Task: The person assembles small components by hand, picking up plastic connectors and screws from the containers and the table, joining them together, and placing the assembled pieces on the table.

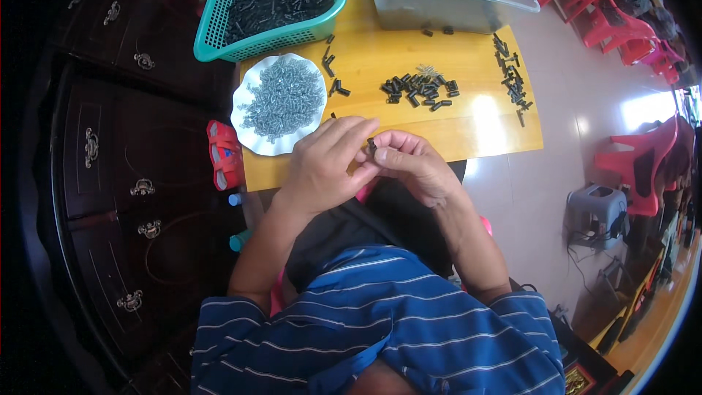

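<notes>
My right hand point(418, 168) pinches a small black plastic piece point(371, 148) between thumb and fingers, just beyond the table's near edge. Close against it is my left hand point(325, 164), its fingers stretched out and apart from the thumb around the piece; whether a fingertip touches the piece is hard to see. Left of my hands, a white scalloped plate point(240, 123) carries a heap of small clear or silvery parts point(281, 95). A loose pile of short black tubular pieces point(420, 90) lies on the yellow table point(380, 55), with a few pale thin bits at its back.
A green perforated basket point(281, 44) and a translucent bin point(439, 14), both full of black pieces, stand at the back. More black pieces point(512, 77) line the right edge. Dark cabinets point(146, 146) flank the left; red chairs point(621, 25) and a grey stool point(597, 212) stand right.
</notes>
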The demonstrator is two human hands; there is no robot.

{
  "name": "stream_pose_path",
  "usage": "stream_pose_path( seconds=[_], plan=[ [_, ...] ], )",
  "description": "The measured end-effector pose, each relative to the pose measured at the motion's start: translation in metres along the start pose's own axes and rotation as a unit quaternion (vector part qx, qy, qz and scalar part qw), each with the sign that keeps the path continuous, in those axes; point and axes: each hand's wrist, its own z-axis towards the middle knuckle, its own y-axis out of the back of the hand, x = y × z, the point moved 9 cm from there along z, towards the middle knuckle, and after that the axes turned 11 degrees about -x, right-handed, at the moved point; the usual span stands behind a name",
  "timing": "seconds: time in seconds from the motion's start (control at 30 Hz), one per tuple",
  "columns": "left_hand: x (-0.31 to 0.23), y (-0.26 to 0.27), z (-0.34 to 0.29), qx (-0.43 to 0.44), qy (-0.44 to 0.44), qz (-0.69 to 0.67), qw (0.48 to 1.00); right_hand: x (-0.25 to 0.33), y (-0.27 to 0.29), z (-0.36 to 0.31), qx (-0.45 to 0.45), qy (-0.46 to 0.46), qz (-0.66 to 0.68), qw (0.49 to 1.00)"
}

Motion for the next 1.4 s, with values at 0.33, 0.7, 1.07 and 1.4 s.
stream_pose_path(
  seconds=[0.33, 0.7, 1.07, 1.4],
  plan=[
    [0.003, -0.006, -0.009, 0.003, -0.005, -0.015, 1.0, -0.008, 0.01, 0.003, -0.022, -0.008, 0.019, 1.0],
    [0.005, -0.003, -0.007, -0.018, -0.013, -0.027, 0.999, -0.008, 0.007, 0.004, -0.017, -0.012, 0.02, 1.0],
    [-0.001, -0.007, -0.002, 0.048, 0.061, -0.124, 0.989, 0.008, 0.004, -0.004, -0.023, 0.071, -0.093, 0.993],
    [0.032, -0.001, 0.003, 0.13, 0.166, -0.118, 0.97, 0.015, 0.005, -0.006, -0.019, 0.07, -0.136, 0.988]
  ],
)
